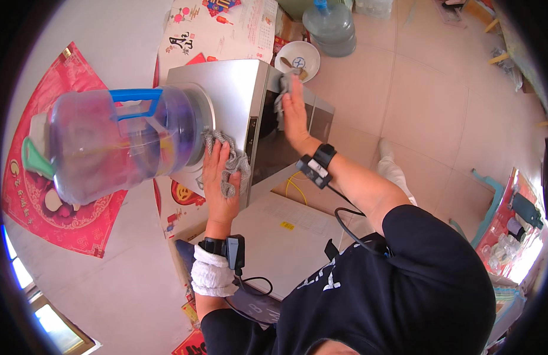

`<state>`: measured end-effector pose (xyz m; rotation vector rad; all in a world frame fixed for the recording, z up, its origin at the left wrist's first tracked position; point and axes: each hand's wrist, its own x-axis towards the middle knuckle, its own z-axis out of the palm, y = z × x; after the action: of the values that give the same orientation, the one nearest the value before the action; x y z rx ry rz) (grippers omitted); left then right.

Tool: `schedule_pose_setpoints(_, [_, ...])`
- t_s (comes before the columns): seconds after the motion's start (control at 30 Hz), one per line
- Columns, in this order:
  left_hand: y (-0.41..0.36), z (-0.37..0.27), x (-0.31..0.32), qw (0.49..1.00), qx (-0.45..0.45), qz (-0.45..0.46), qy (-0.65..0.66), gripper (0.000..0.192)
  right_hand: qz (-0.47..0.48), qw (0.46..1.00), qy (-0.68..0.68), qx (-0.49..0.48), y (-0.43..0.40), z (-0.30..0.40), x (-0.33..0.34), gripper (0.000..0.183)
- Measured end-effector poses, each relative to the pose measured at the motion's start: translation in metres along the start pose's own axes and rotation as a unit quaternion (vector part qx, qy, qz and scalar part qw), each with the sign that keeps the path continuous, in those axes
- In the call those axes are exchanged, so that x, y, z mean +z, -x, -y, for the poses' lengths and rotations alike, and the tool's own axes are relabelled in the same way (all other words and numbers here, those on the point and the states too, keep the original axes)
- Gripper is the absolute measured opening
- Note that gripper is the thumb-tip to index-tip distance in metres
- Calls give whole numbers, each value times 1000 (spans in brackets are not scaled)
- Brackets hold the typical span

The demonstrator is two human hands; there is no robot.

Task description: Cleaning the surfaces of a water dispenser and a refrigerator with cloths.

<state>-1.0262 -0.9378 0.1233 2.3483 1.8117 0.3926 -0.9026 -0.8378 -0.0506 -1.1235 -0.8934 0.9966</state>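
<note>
My left hand [220,182] presses a crumpled grey cloth [233,165] against the silver top of a water dispenser [236,84], beside the collar of the water bottle. My right hand [296,113] lies flat on a second grey cloth [286,86], which touches the upper part of the dispenser's dark glossy front. A large clear plastic water bottle [109,146] with a blue handle [136,94] is seated neck-first in the dispenser's top. Both wrists carry black straps with small cabled devices; a white towel [211,273] wraps my left forearm.
Close to the dispenser are a white bowl [311,55] holding a brush-like item and another large water bottle [331,33] on the tiled floor. A white appliance or cabinet top [274,235] lies in front of me, near a yellow cable [296,188]. Small items cover a table [496,230] at right.
</note>
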Motion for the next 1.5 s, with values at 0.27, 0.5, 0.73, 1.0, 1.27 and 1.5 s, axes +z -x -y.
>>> schedule_pose_setpoints(0.27, [4, 0, -2, 1000, -30, 10, -5, 53, 47, 989, 92, 108, 8, -224, -26, 50])
schedule_pose_setpoints(0.5, [11, 1, -10, 999, -33, 14, -18, 51, -12, 963, -30, 266, 30, -206, -6, 54])
schedule_pose_setpoints(0.73, [0, -1, -3, 1000, -15, 4, 13, 46, 22, 999, 44, 22, 56, 11, 3, 57])
schedule_pose_setpoints(1.0, [4, 3, -10, 1000, 0, -5, 15, 46, 85, 990, 28, -105, 86, 64, 16, 57])
schedule_pose_setpoints(1.27, [10, 0, -10, 998, -46, -5, 32, 52, -19, 993, 2, 120, 79, -109, 8, 54])
schedule_pose_setpoints(1.5, [-1, -5, -3, 999, -30, -6, 20, 54, -74, 975, 67, 201, 97, -236, -4, 55])
